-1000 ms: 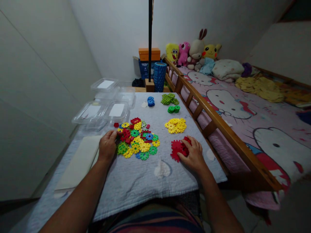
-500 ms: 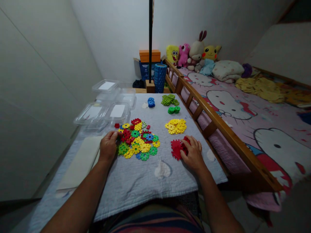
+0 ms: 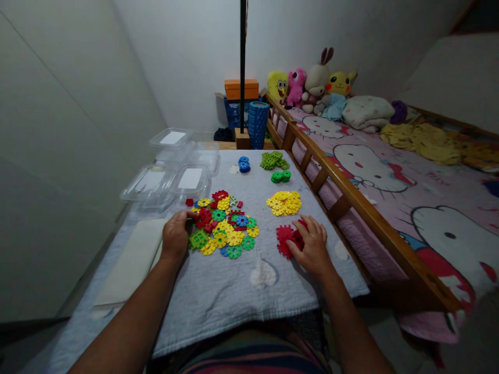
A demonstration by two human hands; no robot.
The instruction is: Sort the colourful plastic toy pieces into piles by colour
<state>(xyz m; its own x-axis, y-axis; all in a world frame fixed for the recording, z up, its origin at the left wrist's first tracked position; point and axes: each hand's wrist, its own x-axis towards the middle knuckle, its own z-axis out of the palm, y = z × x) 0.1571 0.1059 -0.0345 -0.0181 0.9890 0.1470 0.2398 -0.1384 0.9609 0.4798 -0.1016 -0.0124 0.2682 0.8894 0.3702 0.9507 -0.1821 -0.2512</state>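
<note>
My left hand [image 3: 176,238] rests at the left edge of a mixed heap of plastic interlocking pieces, its index finger stretched out to a red piece [image 3: 204,218]. Its other fingers are partly hidden behind the hand. Beside it in the heap lie a green square piece [image 3: 199,239], yellow flower-shaped discs [image 3: 235,238] and green discs [image 3: 234,252]. My right hand [image 3: 313,245] lies over a small group of red square pieces [image 3: 284,241], with the fingers spread and the thumb on the pieces. Part of that red group is hidden under the fingers.
Sorted groups of yellow discs [image 3: 285,202], green discs [image 3: 280,176], light-green pieces [image 3: 273,160] and blue discs [image 3: 244,164] lie farther back. Clear plastic boxes [image 3: 189,179] stand at the back left, near a pale folded sheet [image 3: 130,262]. A wooden bed rail [image 3: 353,208] borders the right side.
My left index finger reaches slightly farther onto the red piece. My right hand's fingers have spread a little over the red square pieces. The view has shifted slightly.
</note>
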